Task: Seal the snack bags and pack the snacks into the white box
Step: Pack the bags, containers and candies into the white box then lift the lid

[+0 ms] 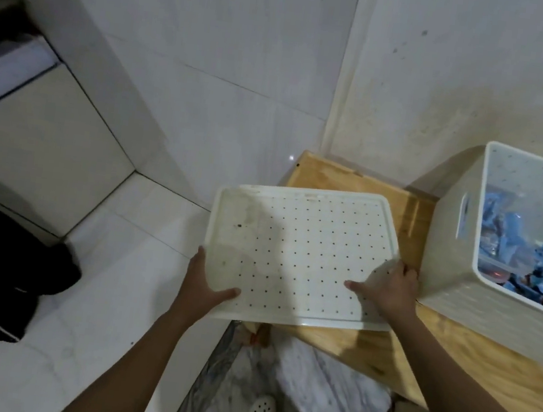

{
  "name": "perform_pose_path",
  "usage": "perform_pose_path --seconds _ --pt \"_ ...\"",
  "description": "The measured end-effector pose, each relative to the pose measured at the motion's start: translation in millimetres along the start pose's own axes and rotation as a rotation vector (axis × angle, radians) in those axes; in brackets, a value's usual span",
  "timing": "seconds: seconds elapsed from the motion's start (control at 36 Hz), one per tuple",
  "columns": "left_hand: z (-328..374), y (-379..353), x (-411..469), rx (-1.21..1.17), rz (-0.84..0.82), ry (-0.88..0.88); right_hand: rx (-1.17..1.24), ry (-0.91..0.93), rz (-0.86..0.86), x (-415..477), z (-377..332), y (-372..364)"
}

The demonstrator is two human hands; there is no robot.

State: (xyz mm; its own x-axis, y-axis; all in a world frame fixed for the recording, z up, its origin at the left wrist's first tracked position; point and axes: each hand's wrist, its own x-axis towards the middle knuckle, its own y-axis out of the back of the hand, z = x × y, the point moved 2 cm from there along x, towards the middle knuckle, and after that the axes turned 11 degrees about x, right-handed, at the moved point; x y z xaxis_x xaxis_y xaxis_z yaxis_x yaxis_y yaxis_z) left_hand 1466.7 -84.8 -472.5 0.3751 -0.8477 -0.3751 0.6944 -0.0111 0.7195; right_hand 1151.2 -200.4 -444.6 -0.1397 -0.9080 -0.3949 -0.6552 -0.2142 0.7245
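The left hand (pixel 208 284) pinches the lower left corner of the lid (pixel 299 244). Its thumb is on top and its fingers are hidden under the lid. The right hand (pixel 390 290) grips the right edge, with the thumb flat on top and the fingers curled over the side.

The lid is white, flat and full of little holes, in the middle of the frame. It looks light, stiff and a bit smooth, so a grip on two far-apart sides like this one suits it.

The white box (pixel 456 258) stands open at the right of the frame on the wooden table (pixel 381 355). Blue snack bags (pixel 531 271) lie inside and look soft and crinkly.

The wall (pixel 451 91) is close behind the box, so the open room is above it and to its left. The lid's rim will have to clear the box's near edge.
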Motion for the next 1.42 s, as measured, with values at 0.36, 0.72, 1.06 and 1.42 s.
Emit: perform_pose_path --seconds 0.36,0.72,1.06,1.42 --pt "31 124 -16 0.002 0.278 -0.091 0.212 0.281 0.113 -33 -100 38" --pt "201 105 -21 -0.095 0.237 -0.384 0.349 0.315 0.515 -65 -43 209" --pt "335 -59 -67 0.022 -0.044 -0.627 0.439 0.01 0.6 -90 156 315" --pt "369 -140 -90 0.302 0.009 -0.55 0.225 0.048 0.398 -44 244 335"
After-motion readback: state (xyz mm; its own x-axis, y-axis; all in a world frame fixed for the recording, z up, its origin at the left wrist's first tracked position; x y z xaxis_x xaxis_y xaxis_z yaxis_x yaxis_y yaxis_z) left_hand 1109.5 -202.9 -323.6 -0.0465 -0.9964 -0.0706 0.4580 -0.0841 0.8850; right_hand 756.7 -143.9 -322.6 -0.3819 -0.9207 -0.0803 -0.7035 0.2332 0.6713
